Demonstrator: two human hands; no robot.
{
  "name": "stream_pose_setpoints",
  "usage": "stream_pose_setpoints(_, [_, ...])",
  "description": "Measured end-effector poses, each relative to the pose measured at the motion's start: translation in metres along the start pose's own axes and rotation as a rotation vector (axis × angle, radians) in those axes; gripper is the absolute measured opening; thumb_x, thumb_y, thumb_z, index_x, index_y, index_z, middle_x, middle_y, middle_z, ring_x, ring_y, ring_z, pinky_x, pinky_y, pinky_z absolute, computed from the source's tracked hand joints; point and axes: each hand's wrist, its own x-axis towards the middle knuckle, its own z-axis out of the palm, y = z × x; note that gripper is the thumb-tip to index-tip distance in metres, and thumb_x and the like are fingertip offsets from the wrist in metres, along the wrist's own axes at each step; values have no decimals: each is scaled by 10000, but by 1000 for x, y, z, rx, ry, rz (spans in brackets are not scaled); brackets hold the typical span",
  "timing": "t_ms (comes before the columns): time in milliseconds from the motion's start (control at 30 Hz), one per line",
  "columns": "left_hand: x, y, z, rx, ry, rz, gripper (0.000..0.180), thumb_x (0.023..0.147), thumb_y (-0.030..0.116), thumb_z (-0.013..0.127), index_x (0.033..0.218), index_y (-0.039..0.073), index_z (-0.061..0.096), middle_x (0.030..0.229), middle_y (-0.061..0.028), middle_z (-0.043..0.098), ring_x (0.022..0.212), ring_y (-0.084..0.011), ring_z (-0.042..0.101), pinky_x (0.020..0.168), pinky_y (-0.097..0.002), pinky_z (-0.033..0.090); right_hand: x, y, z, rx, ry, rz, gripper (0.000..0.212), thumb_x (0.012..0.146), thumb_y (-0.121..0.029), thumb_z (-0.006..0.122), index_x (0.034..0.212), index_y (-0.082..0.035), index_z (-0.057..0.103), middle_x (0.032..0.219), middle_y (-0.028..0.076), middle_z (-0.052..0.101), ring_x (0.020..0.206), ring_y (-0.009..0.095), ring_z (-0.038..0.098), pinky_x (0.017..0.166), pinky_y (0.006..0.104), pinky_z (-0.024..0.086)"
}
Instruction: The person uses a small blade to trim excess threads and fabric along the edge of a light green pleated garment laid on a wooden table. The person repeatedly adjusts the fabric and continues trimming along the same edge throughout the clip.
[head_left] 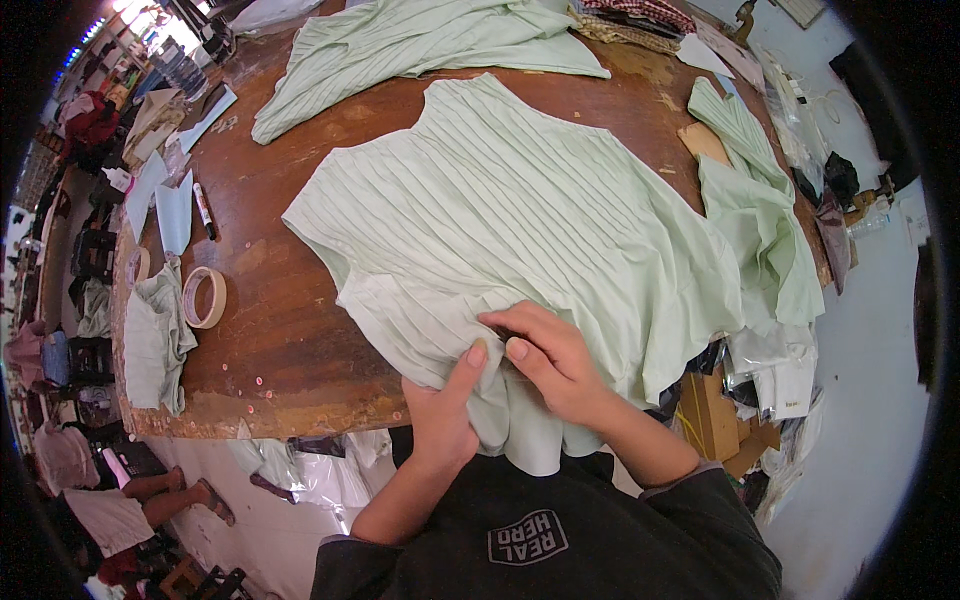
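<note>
A pale green pleated garment (540, 210) lies spread over the wooden table, its lower part hanging over the near edge. My left hand (443, 408) is closed on this near part, thumb on top and fingers hidden under the cloth. Close beside it, my right hand (552, 362) is closed with its thumb and forefinger near the left thumb. A small dark thing (505, 334) shows between the right thumb and forefinger; its kind is too hidden to tell. The cloth is bunched between both hands.
More pale green garments lie at the back (430, 45) and right (760, 210) of the table (290, 330). A tape roll (190, 298), a marker (204, 210) and blue paper pieces (174, 215) are at left. A person's legs (165, 500) show at lower left; a cardboard box (708, 415) stands below right.
</note>
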Motion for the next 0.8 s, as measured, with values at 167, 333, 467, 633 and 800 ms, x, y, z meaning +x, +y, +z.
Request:
stream_pose_setpoints(167, [-2, -1, 6, -5, 44, 42, 526, 837, -62, 668, 1311, -15, 444, 1218, -94, 572, 1085, -162, 580, 946, -314, 469, -6, -17, -7, -120, 105, 106, 280, 874, -170, 658, 1082, 13, 612, 948, 150, 635, 806, 290, 624, 714, 343, 500])
stream_pose_setpoints(333, [-1, -2, 7, 54, 5, 73, 492, 834, -54, 674, 1283, -33, 474, 1208, -90, 584, 1084, -151, 574, 942, -301, 459, 5, -28, -23, -557, 95, -287, 279, 741, -117, 744, 988, -31, 649, 909, 102, 638, 720, 272, 609, 604, 342, 496])
stream_pose_setpoints(467, [-1, -2, 5, 106, -10, 111, 448, 831, -39, 684, 1247, -39, 516, 1197, -87, 596, 1076, -145, 571, 944, -295, 445, 15, -35, -28, -722, 28, -400, 287, 688, -119, 746, 952, -55, 652, 858, 52, 619, 660, 211, 570, 550, 323, 464])
stream_pose_setpoints(633, [-2, 0, 5, 142, -15, 127, 449, 832, -30, 688, 1249, -39, 519, 1201, -83, 595, 1077, -142, 568, 950, -291, 436, 20, -38, -31, -837, -13, -461, 279, 664, -124, 742, 922, -69, 650, 836, 17, 606, 629, 185, 541, 521, 306, 447])
stream_pose_setpoints(800, [-1, -1, 4, 101, -10, 108, 475, 836, -32, 682, 1272, -36, 496, 1223, -86, 581, 1097, -143, 558, 952, -293, 438, 20, -34, -31, -821, -11, -466, 266, 661, -128, 748, 904, -72, 656, 830, 15, 612, 628, 183, 546, 518, 305, 449])
